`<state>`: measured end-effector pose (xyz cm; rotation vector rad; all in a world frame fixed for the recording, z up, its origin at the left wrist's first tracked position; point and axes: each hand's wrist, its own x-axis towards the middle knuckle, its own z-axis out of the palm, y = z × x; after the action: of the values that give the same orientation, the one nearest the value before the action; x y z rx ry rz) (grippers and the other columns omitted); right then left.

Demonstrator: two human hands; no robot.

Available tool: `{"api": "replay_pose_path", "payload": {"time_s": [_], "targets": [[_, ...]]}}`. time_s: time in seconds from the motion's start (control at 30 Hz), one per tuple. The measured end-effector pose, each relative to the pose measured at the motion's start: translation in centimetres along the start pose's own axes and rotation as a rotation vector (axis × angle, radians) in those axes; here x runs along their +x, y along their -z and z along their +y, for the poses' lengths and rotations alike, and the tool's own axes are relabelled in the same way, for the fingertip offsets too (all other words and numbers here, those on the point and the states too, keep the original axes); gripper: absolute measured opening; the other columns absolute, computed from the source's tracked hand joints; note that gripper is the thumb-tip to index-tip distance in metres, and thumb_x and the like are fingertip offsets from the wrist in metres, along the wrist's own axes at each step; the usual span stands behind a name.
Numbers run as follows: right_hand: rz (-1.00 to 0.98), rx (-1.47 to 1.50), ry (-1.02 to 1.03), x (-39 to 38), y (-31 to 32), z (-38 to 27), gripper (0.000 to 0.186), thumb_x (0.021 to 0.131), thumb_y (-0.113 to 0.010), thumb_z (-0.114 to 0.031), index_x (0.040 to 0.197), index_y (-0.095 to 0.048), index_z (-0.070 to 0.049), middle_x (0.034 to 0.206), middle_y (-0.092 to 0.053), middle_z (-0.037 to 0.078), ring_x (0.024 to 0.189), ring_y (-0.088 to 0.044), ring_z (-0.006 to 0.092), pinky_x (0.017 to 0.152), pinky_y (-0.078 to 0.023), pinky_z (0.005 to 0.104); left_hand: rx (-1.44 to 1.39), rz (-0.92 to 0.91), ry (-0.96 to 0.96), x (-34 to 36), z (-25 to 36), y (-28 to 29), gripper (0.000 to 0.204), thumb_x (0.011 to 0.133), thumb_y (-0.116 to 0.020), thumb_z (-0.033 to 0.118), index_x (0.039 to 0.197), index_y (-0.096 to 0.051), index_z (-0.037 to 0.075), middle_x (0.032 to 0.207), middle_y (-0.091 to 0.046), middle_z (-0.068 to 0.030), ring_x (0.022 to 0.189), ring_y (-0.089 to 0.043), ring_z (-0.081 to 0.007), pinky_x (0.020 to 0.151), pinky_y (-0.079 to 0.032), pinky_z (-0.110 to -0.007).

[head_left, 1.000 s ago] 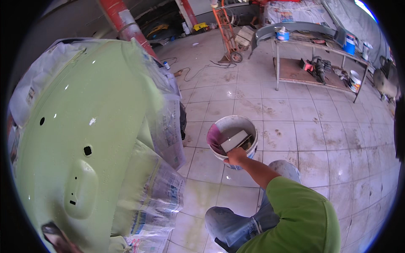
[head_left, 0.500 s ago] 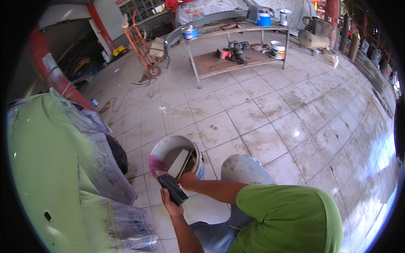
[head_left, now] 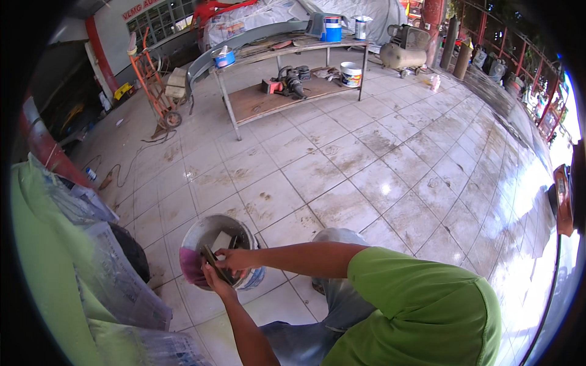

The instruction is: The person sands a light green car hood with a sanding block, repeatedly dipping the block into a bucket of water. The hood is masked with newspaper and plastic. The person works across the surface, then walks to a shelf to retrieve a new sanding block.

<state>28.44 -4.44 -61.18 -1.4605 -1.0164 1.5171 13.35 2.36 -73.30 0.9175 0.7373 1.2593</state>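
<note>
My left hand (head_left: 216, 282) is closed round a dark flat block (head_left: 215, 262), gripping it from below and tilting it over the bucket's mouth. The block is seen nearly edge-on, so its faces are mostly hidden. My right hand (head_left: 239, 258) comes across from the right, its fingers curled against the block's upper side. Under both hands stands a white bucket (head_left: 194, 232), stained pink inside on its left wall. Inside the bucket a pale flat piece (head_left: 221, 241) leans among darker pieces that I cannot make out.
A light-green car panel (head_left: 43, 244) with masking sheets (head_left: 116, 262) stands at left, beside a dark tyre (head_left: 129, 251). Ahead, a metal table (head_left: 262, 113) holds cans and a power tool (head_left: 293, 82). An orange hand truck (head_left: 152, 91) and an air compressor (head_left: 403, 56) stand farther back.
The view has swung right, shifting the scene leftward. The block has turned from broad face to near edge-on. My right hand has moved from beside the bucket's rim onto the block.
</note>
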Motion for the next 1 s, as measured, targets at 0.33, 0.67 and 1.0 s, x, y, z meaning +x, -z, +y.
{"api": "replay_pose_path", "payload": {"time_s": [0.33, 0.67, 1.0], "targets": [[0.181, -0.571, 0.230, 4.6, 1.5, 2.7, 0.031, 0.091, -0.068, -0.023, 0.115, -0.074, -0.005, 0.109, -0.075, 0.025, 0.100, -0.075, 0.0414, 0.083, -0.062, 0.0479, 0.341, -0.196, -0.054, -1.2, -0.5, 0.3, 0.053, 0.114, -0.051, 0.031, 0.155, -0.049, -0.002, 0.151, -0.058, -0.0133, 0.131, -0.059, -0.0232, 0.110, -0.047, -0.039], [0.281, -0.306, 0.142, 2.6, 2.7, -1.0, 0.034, 0.097, -0.060, -0.025, 0.109, -0.075, 0.003, 0.090, -0.074, 0.032, 0.075, -0.078, 0.0384, 0.061, -0.067, 0.0445, 0.192, -0.073, -0.014, -1.5, -1.0, 0.5, 0.051, 0.111, -0.059, 0.032, 0.144, -0.059, -0.007, 0.135, -0.068, -0.0118, 0.121, -0.059, -0.0176, 0.106, -0.045, -0.032], [0.362, -0.539, 0.260, 2.9, 2.0, 0.1, 0.037, 0.100, -0.056, -0.022, 0.122, -0.070, 0.003, 0.110, -0.073, 0.030, 0.105, -0.070, 0.0475, 0.098, -0.054, 0.0527, 0.748, 0.023, -0.491, -2.8, 0.5, -3.7, 0.053, 0.097, -0.076, 0.020, 0.146, -0.063, 0.003, 0.152, -0.054, -0.0295, 0.141, -0.054, -0.0414, 0.115, -0.043, -0.046]]}}
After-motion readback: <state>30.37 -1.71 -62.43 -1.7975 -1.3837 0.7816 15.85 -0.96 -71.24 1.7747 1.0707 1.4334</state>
